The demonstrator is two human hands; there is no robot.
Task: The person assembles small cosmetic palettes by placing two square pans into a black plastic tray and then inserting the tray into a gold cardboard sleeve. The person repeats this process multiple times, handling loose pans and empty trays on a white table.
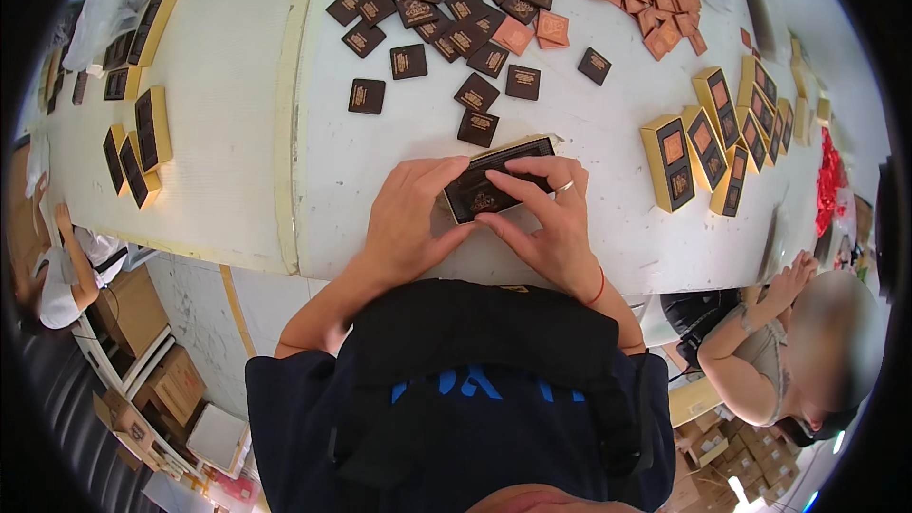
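A slim open box [543, 147] with a gold rim and black inside lies tilted on the table in front of me. A dark brown square [483, 201] with gold print sits in its left part. My left hand [408, 214] is closed on the box's left end, thumb at the near edge and fingers at the far edge. My right hand [551, 214] wears a ring and grips the box from the right. Its index finger reaches over the dark square and its thumb presses the near edge. The right part of the box is partly hidden by my fingers.
Loose dark squares [408, 62] spread beyond the box, beside a heap of copper-coloured squares [655, 0]. Filled gold boxes [668, 163] stand at right; boxes with black insides [152, 128] stand at left. A person [760, 361] sits at right, another person [71, 266] at left.
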